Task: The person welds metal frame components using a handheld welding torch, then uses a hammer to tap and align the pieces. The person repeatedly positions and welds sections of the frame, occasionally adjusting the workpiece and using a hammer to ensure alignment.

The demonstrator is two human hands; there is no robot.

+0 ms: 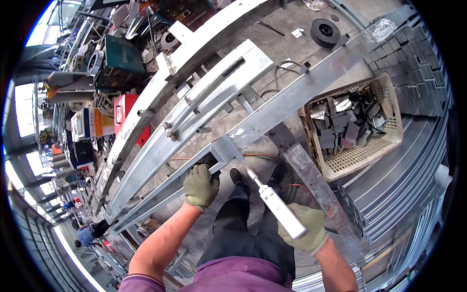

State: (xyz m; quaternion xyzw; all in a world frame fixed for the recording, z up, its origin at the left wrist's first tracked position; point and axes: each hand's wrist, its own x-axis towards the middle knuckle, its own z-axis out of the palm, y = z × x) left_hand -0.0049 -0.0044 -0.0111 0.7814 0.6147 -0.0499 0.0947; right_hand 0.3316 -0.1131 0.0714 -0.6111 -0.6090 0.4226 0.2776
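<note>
Both of my hands wear greenish work gloves. My right hand (304, 228) is wrapped round a white welding gun (282, 210) with a boxy body and a narrow metal nozzle. Its tip points up and left, a short way from a small galvanized steel end piece (224, 150). My left hand (201, 187) closes on a galvanized steel frame (170, 181) just below that end piece; its fingertips are partly hidden. The end piece meets a long flat steel bar (301, 100) that slopes up to the right.
A beige plastic crate (335, 168) of metal offcuts stands right, beside stacked steel profiles (389, 170). A rusty beam (304, 160) runs under the bar. Long steel profiles (214, 102) lie left. A black spool (325, 33) and hoses lie on the floor. A person (87, 234) is far left.
</note>
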